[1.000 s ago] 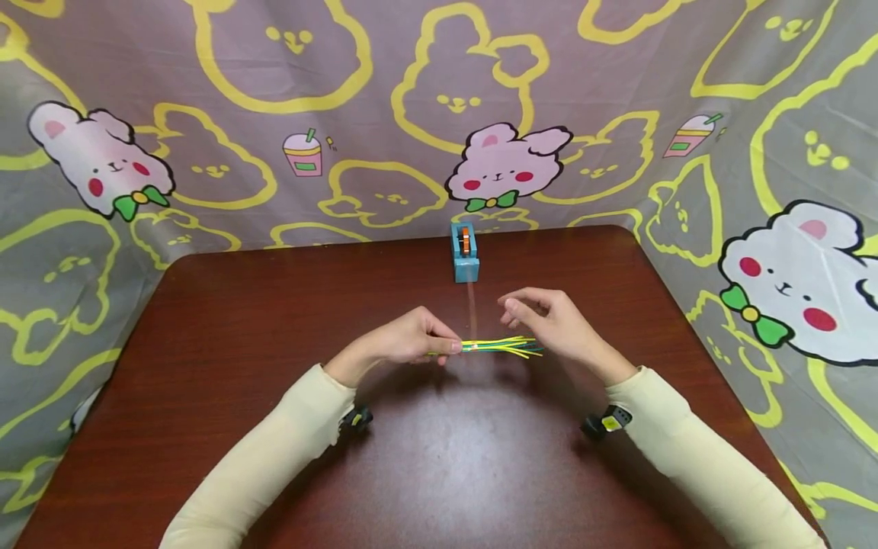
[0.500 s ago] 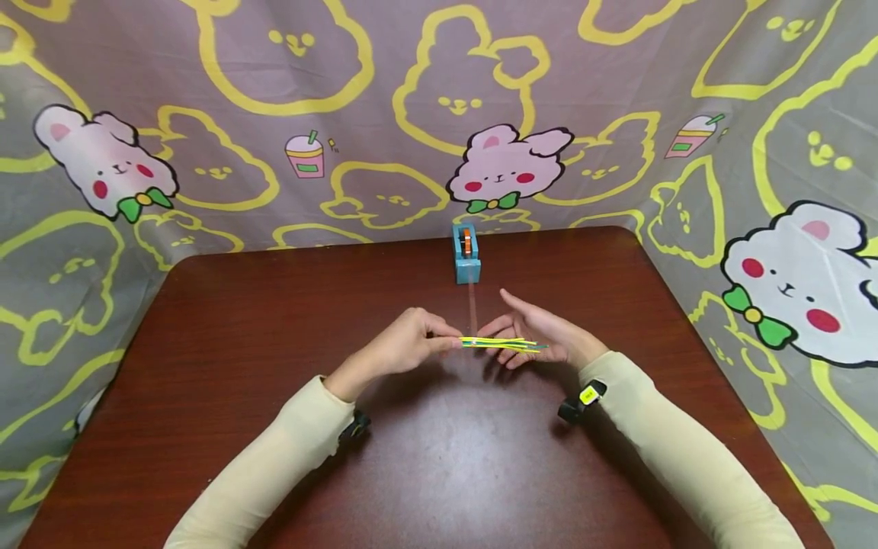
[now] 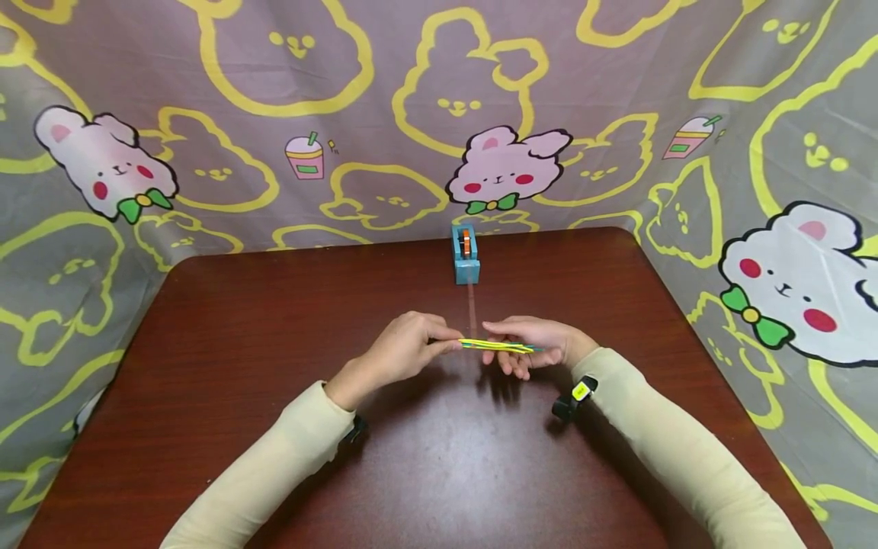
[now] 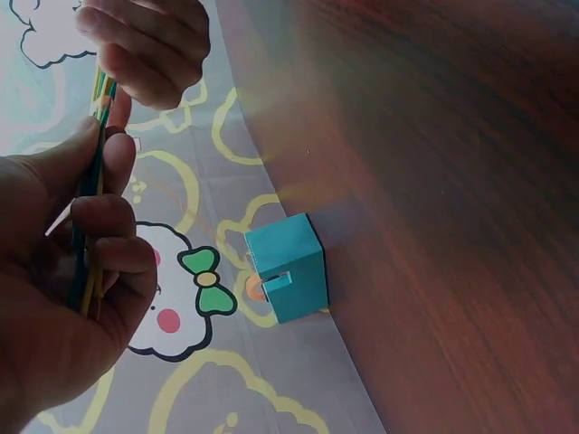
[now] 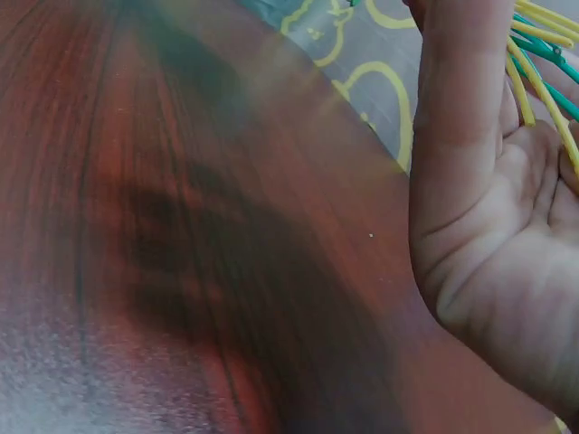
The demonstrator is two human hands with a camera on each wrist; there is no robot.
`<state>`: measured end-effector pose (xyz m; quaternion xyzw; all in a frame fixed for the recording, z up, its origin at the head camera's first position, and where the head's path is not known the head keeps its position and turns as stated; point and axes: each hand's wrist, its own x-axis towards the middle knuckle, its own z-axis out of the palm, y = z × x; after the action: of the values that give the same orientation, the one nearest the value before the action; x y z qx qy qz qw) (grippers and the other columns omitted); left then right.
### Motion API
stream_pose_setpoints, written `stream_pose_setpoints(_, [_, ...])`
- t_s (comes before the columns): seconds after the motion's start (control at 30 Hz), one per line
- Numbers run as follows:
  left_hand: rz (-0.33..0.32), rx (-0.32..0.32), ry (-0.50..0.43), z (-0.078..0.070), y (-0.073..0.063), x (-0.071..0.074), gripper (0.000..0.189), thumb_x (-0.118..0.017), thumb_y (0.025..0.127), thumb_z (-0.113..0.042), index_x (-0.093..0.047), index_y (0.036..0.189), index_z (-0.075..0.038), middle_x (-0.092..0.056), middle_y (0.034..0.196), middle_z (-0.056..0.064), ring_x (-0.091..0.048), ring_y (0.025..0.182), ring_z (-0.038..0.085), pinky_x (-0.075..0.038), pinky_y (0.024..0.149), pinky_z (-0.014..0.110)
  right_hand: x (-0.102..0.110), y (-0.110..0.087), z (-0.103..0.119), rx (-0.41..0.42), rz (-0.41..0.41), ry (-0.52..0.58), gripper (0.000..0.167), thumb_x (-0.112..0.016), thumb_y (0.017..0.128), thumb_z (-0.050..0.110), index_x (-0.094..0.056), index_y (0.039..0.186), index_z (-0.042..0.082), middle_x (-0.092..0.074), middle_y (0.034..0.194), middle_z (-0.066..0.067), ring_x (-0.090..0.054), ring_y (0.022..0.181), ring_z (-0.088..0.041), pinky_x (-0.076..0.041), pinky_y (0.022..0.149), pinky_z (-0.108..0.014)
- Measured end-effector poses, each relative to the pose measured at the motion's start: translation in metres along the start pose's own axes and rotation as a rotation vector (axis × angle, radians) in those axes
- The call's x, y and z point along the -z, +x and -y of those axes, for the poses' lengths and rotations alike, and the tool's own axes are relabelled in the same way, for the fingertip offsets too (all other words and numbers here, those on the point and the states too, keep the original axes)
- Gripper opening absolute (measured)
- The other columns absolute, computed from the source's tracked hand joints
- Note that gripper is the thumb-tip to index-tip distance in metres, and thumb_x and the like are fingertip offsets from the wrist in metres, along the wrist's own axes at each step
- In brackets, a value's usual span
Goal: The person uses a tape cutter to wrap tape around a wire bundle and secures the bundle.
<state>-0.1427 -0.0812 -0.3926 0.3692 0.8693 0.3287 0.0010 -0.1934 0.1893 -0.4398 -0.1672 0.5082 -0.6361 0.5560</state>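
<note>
In the head view, my left hand [image 3: 408, 347] pinches a bundle of thin yellow and green strands [image 3: 497, 346] between thumb and fingers. The left wrist view shows its other fingers curled round the lower part of the bundle [image 4: 103, 99]. My right hand [image 3: 538, 339] lies under the free end with its fingers partly spread and thumb apart. Loose strand ends [image 5: 543, 68] cross its palm in the right wrist view. A strip of clear tape [image 3: 471, 305] runs from the blue tape dispenser [image 3: 466, 271] to the bundle near my left fingertips.
The dispenser, with an orange roll [image 3: 466, 242], stands near the far edge of the dark brown table [image 3: 439, 473]. A curtain [image 3: 384, 91] with cartoon prints surrounds the table at the back and sides.
My right hand has come from above the strands' spread ends to underneath them, then turned slightly. The strands now lie closer together. My left hand keeps its pinch and has barely moved.
</note>
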Motion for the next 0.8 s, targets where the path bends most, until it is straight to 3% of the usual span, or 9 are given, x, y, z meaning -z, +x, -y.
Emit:
stream_pose_setpoints(0.17, [-0.012, -0.005, 0.028, 0.001, -0.001, -0.001, 0.013, -0.074, 0.093, -0.017, -0.081, 0.103, -0.014, -0.065, 0.076, -0.009, -0.048, 0.060, 0.003, -0.042, 0.056, 0.023, 0.003, -0.001, 0.004, 0.022, 0.038, -0.036, 0.043, -0.046, 0.109, 0.027, -0.065, 0.108, -0.011, -0.070, 0.072, -0.007, -0.067, 0.058, -0.011, -0.054, 0.052, -0.024])
stream_pose_setpoints(0.3, [-0.038, -0.013, 0.062, 0.000, -0.001, -0.003, 0.012, -0.075, 0.092, -0.018, -0.082, 0.103, -0.016, -0.064, 0.075, -0.012, -0.048, 0.059, 0.002, -0.042, 0.055, 0.023, 0.005, -0.003, 0.008, 0.041, 0.057, -0.080, 0.036, -0.047, 0.108, 0.017, -0.064, 0.112, -0.014, -0.070, 0.074, -0.006, -0.067, 0.061, -0.010, -0.054, 0.053, -0.023])
stream_pose_setpoints(0.47, [-0.042, -0.006, 0.078, 0.000, 0.000, -0.004, 0.016, -0.077, 0.091, -0.020, -0.081, 0.106, -0.019, -0.066, 0.078, -0.014, -0.048, 0.059, 0.001, -0.041, 0.053, 0.023, 0.001, -0.008, 0.017, 0.038, -0.011, -0.176, 0.031, -0.050, 0.106, 0.011, -0.062, 0.112, -0.017, -0.068, 0.072, -0.005, -0.065, 0.059, -0.010, -0.055, 0.055, -0.025])
stream_pose_setpoints(0.67, [0.001, 0.080, 0.026, 0.002, 0.004, -0.002, 0.021, -0.082, 0.086, -0.024, -0.082, 0.106, -0.023, -0.070, 0.084, -0.015, -0.053, 0.064, 0.001, -0.045, 0.058, 0.024, -0.008, -0.013, 0.029, 0.057, -0.103, -0.348, 0.024, -0.059, 0.103, 0.012, -0.070, 0.105, -0.009, -0.064, 0.069, -0.006, -0.061, 0.054, -0.011, -0.054, 0.054, -0.026])
stream_pose_setpoints(0.8, [0.067, 0.164, -0.100, 0.007, 0.009, 0.002, 0.024, -0.085, 0.082, -0.028, -0.081, 0.105, -0.022, -0.073, 0.086, -0.016, -0.055, 0.065, 0.004, -0.045, 0.058, 0.025, -0.012, -0.017, 0.033, 0.086, -0.151, -0.444, 0.020, -0.061, 0.101, 0.011, -0.073, 0.102, -0.005, -0.063, 0.067, -0.008, -0.058, 0.051, -0.013, -0.053, 0.052, -0.027])
